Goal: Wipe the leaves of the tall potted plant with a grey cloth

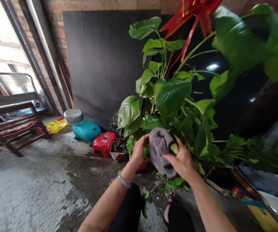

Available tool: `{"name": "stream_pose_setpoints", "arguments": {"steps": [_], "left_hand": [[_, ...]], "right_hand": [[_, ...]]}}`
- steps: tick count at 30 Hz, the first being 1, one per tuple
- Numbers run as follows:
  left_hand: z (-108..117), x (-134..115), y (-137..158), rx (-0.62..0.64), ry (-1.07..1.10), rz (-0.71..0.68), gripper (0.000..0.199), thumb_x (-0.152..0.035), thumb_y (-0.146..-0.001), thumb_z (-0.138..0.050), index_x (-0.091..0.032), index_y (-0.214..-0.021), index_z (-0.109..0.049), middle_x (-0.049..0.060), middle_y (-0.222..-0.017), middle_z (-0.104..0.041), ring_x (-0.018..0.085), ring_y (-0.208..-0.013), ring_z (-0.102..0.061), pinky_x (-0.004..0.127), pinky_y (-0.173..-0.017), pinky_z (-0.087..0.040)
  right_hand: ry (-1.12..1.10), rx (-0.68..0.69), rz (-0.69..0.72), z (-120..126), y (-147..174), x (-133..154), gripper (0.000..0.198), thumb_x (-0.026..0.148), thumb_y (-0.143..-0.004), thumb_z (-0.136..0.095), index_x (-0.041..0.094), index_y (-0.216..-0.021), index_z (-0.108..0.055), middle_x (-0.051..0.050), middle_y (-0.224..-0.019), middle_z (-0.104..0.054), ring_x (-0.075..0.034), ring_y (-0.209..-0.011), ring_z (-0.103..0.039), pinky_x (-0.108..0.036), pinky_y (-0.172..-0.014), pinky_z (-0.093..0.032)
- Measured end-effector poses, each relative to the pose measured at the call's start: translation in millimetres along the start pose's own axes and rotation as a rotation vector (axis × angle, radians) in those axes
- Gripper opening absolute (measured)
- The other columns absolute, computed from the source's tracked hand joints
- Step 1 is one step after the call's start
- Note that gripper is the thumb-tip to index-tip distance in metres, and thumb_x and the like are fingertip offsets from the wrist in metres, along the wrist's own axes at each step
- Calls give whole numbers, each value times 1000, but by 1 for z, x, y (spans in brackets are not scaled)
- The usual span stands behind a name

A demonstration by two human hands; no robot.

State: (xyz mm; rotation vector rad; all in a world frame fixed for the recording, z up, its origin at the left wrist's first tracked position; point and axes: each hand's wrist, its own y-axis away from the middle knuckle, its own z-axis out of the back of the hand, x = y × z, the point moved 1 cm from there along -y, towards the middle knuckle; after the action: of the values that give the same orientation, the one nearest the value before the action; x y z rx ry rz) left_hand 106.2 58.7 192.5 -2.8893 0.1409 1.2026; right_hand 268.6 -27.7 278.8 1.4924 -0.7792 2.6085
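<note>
A crumpled grey-purple cloth [159, 149] is bunched in my right hand [183, 162], the thumb pressed over its front. A yellow-green piece, perhaps part of a leaf, shows between the cloth and the fingers. My left hand [140, 149] has its fingers curled at the cloth's left edge; what they pinch is hidden. Around and behind both hands grows a large potted plant with broad green leaves [173, 96]. Below the left hand, part of its reddish pot [143, 165] shows.
Left of the plant stand a small planter [117, 151], a red stool [104, 143] and a teal animal-shaped seat [87, 132] with a metal basin [74, 116]. A wooden chair [15, 125] is far left. A red ribbon bow [194, 16] hangs above. Stacked items [267, 199] lie right.
</note>
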Motion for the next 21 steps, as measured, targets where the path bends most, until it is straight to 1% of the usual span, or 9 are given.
{"name": "stream_pose_setpoints", "arguments": {"steps": [2,5,8,10,13,16,18,20,21], "left_hand": [[1,7,-1,38,26,-29,40,-50,-91,-72,-16,-108,-82,13,-123,-79,34,-135,-61,43,-118,-42],[2,14,5,60,36,-7,53,-59,-91,-68,-13,-114,-80,16,-130,-77,34,-136,-61,45,-118,-43],[-7,18,14,95,58,128,56,-64,-92,-64,-15,-115,-79,15,-125,-78,34,-133,-64,46,-117,-44],[-11,23,19,108,83,216,57,-67,-91,-65,-15,-111,-79,14,-114,-81,34,-126,-69,46,-114,-47],[-1,30,24,59,89,260,54,-67,-89,-69,-16,-102,-80,13,-99,-82,34,-112,-74,45,-107,-53],[34,29,23,-105,-37,161,35,-49,-88,-77,-15,-94,-77,11,-92,-80,29,-101,-74,40,-99,-55],[63,16,15,-333,-104,60,23,-37,-87,-79,-16,-95,-74,10,-95,-78,26,-98,-72,36,-95,-53],[86,-7,1,-536,-95,-1,26,-38,-90,-76,-18,-105,-71,10,-105,-75,24,-102,-70,35,-95,-51],[94,-20,-7,-572,-79,10,31,-42,-92,-74,-19,-112,-69,10,-111,-74,24,-105,-69,35,-96,-51]], "right_hand": [[-17,97,15,14,17,5,87,41,-60,-88,26,-142,-65,-12,-131,-78,-39,-123,-73,-52,-108,-57],[-26,-93,114,34,12,27,95,49,-62,-91,27,-149,-61,-11,-142,-73,-38,-130,-68,-49,-114,-53],[1,-243,137,26,-13,38,94,45,-67,-87,23,-153,-56,-15,-148,-68,-39,-140,-61,-49,-119,-47],[9,-138,36,8,-14,27,90,36,-64,-86,18,-148,-60,-18,-140,-72,-41,-135,-65,-52,-118,-48],[-58,110,-65,-11,22,-8,79,34,-60,-84,20,-136,-68,-15,-127,-79,-41,-127,-70,-55,-116,-51],[-156,177,-79,-3,71,-42,71,47,-66,-83,26,-133,-70,-11,-129,-79,-37,-128,-71,-53,-115,-53],[-167,177,-112,9,90,-54,72,50,-66,-82,26,-133,-71,-11,-128,-80,-37,-126,-72,-51,-113,-56],[-135,171,-141,19,97,-57,76,51,-65,-82,24,-135,-70,-11,-126,-81,-38,-125,-73,-52,-112,-57],[-114,177,-149,23,96,-57,78,51,-65,-82,24,-137,-70,-11,-126,-81,-38,-124,-73,-53,-113,-56]]}}
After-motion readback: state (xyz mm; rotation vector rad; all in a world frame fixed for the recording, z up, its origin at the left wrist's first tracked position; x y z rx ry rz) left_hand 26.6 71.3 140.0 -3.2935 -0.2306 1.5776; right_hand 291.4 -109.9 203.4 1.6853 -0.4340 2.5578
